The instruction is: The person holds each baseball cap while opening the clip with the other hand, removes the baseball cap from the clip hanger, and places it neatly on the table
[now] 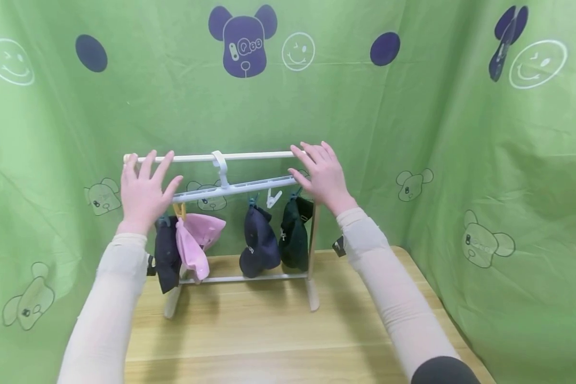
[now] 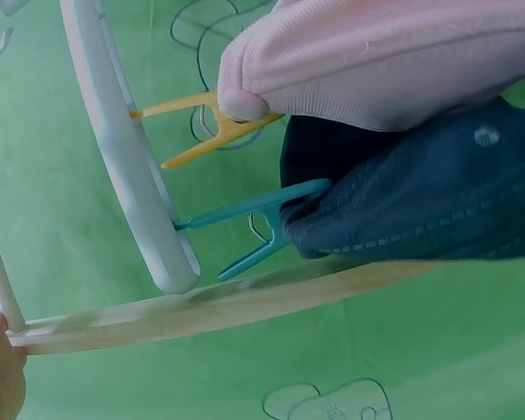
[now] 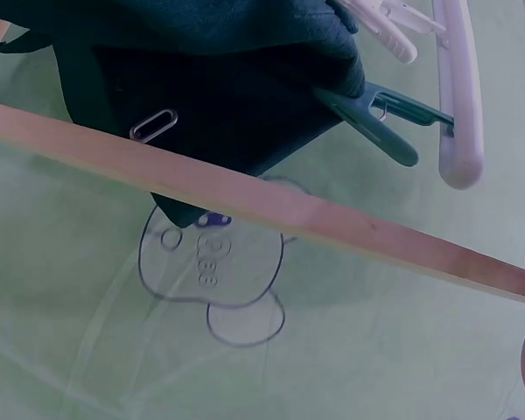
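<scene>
My left hand (image 1: 144, 194) has its fingers spread over the left end of the top rod (image 1: 254, 156) of a small wooden rack. At the rod's right end my right hand (image 1: 324, 178) rests with fingers extended. A white clip hanger (image 1: 249, 186) hooks on the rod, tilted with its left end lower. From it hang a black cap (image 1: 167, 256), a pink cap (image 1: 192, 250), a navy cap (image 1: 259, 240) and a dark green cap (image 1: 294, 240). A yellow clip (image 2: 219, 131) pinches the pink cap, a teal clip (image 2: 254, 210) the dark one beside it. One white clip (image 1: 273, 199) hangs without a cap.
The rack stands on a wood-grain table (image 1: 249, 341), with its lower bar (image 1: 235, 279) behind the caps. A wooden side post (image 3: 271, 201) runs close beside the green cap. Green printed curtain (image 1: 336, 117) encloses the back and sides.
</scene>
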Motion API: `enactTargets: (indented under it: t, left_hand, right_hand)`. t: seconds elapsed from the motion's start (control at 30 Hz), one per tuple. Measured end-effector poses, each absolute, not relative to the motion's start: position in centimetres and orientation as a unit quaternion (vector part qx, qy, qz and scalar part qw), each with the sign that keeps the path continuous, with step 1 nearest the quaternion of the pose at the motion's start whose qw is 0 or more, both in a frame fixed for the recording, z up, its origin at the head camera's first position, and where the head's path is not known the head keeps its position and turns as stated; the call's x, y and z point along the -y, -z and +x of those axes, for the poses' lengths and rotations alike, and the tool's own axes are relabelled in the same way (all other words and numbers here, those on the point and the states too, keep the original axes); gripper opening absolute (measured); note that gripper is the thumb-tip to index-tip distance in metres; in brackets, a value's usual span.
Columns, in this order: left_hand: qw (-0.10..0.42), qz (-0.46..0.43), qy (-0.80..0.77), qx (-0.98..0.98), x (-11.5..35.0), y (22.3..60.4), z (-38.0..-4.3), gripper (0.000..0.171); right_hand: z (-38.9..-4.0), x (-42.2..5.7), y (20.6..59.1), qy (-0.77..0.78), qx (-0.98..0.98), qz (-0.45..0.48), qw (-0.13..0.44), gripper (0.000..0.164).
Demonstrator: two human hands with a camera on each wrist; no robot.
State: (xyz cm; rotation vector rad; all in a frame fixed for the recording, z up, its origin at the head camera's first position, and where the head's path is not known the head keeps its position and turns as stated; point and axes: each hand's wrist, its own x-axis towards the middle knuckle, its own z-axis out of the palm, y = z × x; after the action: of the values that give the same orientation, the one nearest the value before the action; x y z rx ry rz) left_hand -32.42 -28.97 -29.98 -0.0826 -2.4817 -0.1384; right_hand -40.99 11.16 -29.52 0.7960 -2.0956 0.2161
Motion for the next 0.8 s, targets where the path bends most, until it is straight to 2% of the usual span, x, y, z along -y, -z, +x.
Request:
enactTargets:
  t: [0.8]
  left_hand:
    - [0.338,-0.043,0.05,0.939,23.0,30.5,-33.8,0.064]
  right_hand:
    - [-42.0,-17.9,29.5,-0.108,0.83,0.316,0.446,0.051]
